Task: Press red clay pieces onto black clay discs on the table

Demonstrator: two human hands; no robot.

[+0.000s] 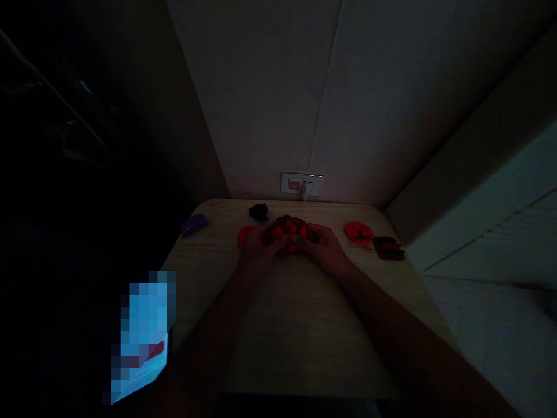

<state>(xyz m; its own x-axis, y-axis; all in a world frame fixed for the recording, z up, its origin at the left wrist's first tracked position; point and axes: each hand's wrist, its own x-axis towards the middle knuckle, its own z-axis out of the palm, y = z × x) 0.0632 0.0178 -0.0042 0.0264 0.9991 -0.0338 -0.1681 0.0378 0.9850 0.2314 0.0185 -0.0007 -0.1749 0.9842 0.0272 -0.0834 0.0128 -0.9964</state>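
In the dim light, my left hand (260, 245) and my right hand (325, 246) are closed around the two sides of a rounded red object (289, 224) with a darker, lumpy edge. Both thumbs press on its near face and almost meet in the middle. It is too dark to make out exactly what the object is. A flat red piece (245, 235) lies partly hidden behind my left hand. Beyond that hand sits a small black object (259, 211).
Right of my hands lie a red disc (359, 231) with dark marks and a dark red-and-black piece (389, 248). A purple packet (194, 225) rests at the wooden table's (304, 325) left edge. Behind is a wall socket (301, 183); a lit screen (148, 371) glows lower left.
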